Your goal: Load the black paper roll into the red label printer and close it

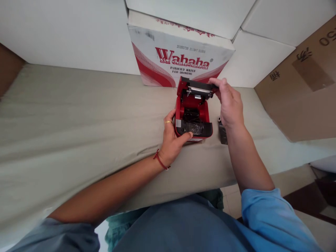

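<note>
A small red and black printer (193, 111) stands on a grey-green cloth-covered table (78, 115), its lid tipped up and open toward the back. My left hand (172, 140) grips the printer's front left corner, thumb on its black front edge; a gold ring and a red wrist string show. My right hand (229, 103) is closed on the raised lid's right end, fingers pinching its black top edge. The paper bay inside looks dark.
A white and red "Wahaha" water carton (181, 52) stands just behind the printer. A small dark object (222, 131) lies right of the printer, partly behind my right forearm. White boxes (262, 56) line the back; a brown cardboard box (301, 87) leans at right.
</note>
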`<state>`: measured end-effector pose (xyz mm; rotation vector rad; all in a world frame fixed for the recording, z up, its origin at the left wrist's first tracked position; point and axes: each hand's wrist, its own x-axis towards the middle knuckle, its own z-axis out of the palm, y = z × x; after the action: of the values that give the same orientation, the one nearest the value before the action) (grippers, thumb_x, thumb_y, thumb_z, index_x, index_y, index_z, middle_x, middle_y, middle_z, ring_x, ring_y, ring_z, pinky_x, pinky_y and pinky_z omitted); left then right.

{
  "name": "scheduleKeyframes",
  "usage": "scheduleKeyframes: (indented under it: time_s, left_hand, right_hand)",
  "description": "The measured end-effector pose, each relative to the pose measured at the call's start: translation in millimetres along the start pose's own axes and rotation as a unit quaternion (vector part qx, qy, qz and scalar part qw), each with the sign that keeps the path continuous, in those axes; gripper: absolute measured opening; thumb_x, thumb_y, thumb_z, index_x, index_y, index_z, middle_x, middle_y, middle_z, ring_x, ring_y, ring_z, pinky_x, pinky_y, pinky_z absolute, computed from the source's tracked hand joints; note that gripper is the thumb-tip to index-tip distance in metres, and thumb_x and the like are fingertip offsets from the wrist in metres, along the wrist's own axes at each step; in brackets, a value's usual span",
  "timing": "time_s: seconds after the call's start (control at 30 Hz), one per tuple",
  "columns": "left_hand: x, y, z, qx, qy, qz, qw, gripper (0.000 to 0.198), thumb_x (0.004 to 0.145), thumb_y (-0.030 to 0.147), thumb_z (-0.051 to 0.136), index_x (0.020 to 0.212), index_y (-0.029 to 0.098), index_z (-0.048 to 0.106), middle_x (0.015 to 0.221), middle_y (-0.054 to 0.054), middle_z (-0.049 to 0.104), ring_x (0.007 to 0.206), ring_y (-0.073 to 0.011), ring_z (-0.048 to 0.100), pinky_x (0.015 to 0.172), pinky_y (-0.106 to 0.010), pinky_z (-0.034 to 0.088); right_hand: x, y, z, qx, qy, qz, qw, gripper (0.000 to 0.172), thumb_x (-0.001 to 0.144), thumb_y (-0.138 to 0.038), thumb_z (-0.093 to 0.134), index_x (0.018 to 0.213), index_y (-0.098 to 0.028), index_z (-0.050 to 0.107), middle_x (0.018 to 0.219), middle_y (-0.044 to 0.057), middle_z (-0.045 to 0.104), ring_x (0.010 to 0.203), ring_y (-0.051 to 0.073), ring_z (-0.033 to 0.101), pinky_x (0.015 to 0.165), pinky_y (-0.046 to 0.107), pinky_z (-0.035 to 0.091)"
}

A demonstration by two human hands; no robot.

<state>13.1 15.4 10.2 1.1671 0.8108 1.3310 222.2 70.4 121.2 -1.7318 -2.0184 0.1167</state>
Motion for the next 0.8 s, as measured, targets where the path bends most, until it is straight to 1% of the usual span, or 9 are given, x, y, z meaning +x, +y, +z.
scheduleKeyframes:
  time_s: [0.07,0.13,0.27,0.37,0.47,0.53,0.63,0.7,0.8]
  left_hand:
    - [-0.2,-0.6,0.2,0.005,-0.002,0.006,1.000,0.093,0.078,0.041,0.094,0.159,0.034,0.049,0.161,-0.008,0.055,0.152,-0.0365,0.054,0.135,-0.055,0.043]
    - [-0.4,-0.5,0.6,0.006,-0.002,0.010,1.000,0.093,0.078,0.040,0.093,0.160,0.034,0.049,0.161,-0.009,0.055,0.153,-0.0367,0.054,0.135,-0.055,0.043]
    - [-0.2,1.3,1.0,0.002,0.003,0.005,1.000,0.093,0.078,0.040,0.093,0.160,0.032,0.048,0.163,-0.010,0.055,0.154,-0.0375,0.054,0.136,-0.057,0.042]
    - [0.4,3.1,0.5,0.008,0.008,0.008,1.000,0.093,0.077,0.041,0.094,0.159,0.032,0.050,0.164,-0.010,0.055,0.155,-0.0381,0.054,0.138,-0.058,0.039]
    - [0.8,3.7,-0.1,0.005,0.005,0.012,1.000,0.091,0.077,0.041,0.094,0.157,0.032,0.051,0.163,-0.009,0.056,0.155,-0.0376,0.055,0.137,-0.057,0.041]
    - [0.8,2.8,-0.4,0.000,0.004,0.007,1.000,0.091,0.078,0.040,0.094,0.157,0.032,0.051,0.163,-0.010,0.057,0.155,-0.0373,0.055,0.137,-0.057,0.040]
    - [0.7,0.3,-1.3,0.001,0.004,0.005,1.000,0.092,0.077,0.040,0.095,0.158,0.031,0.051,0.164,-0.010,0.056,0.157,-0.0380,0.053,0.139,-0.058,0.038]
    - [0.7,-1.0,-2.1,0.005,0.004,0.005,1.000,0.094,0.077,0.040,0.096,0.159,0.031,0.050,0.165,-0.010,0.056,0.158,-0.0382,0.053,0.139,-0.058,0.037]
    - [0.4,-1.6,-2.7,0.009,0.005,0.004,1.000,0.095,0.076,0.040,0.096,0.159,0.032,0.051,0.165,-0.009,0.056,0.157,-0.0378,0.053,0.139,-0.057,0.037]
  right_hand:
    - [-18.2,-5.7,-2.4,0.047,0.033,0.017,0.998,0.063,0.120,-0.060,0.034,0.173,-0.033,0.053,0.168,0.012,0.066,0.157,0.031,0.062,0.130,0.056,0.053]
    - [-40.4,-9.1,-4.3,0.078,0.046,0.024,0.996,0.068,0.115,-0.064,0.052,0.174,-0.032,0.050,0.173,0.014,0.061,0.160,0.033,0.059,0.131,0.057,0.052]
    - [-75.2,-6.1,-7.2,0.071,-0.005,-0.009,0.997,0.100,0.098,-0.071,0.079,0.180,-0.029,0.039,0.184,0.019,0.046,0.173,0.040,0.041,0.141,0.065,0.037]
    - [-83.6,1.2,-11.5,0.092,-0.046,-0.029,0.994,0.102,0.098,-0.073,0.079,0.181,-0.032,0.038,0.188,0.017,0.041,0.177,0.039,0.036,0.144,0.065,0.031]
    - [-82.2,5.3,-18.0,0.104,-0.063,-0.044,0.992,0.097,0.100,-0.073,0.078,0.180,-0.034,0.041,0.188,0.014,0.042,0.177,0.037,0.037,0.144,0.063,0.033]
    - [-80.8,4.0,-22.7,0.082,-0.066,-0.054,0.993,0.089,0.101,-0.070,0.078,0.177,-0.034,0.049,0.184,0.014,0.049,0.178,0.038,0.035,0.143,0.066,0.033]
    - [-82.3,-2.7,-27.8,0.020,-0.079,-0.067,0.994,0.064,0.104,-0.061,0.078,0.163,-0.036,0.066,0.172,0.011,0.066,0.180,0.040,0.031,0.141,0.077,0.026]
    - [-84.9,-8.0,-29.2,-0.005,-0.097,-0.074,0.993,0.049,0.109,-0.053,0.074,0.155,-0.037,0.073,0.167,0.009,0.071,0.175,0.038,0.041,0.142,0.078,0.023]
    - [-88.1,-14.4,-28.8,-0.018,-0.118,-0.084,0.989,0.043,0.113,-0.044,0.068,0.155,-0.035,0.074,0.167,0.009,0.070,0.162,0.032,0.061,0.142,0.071,0.031]
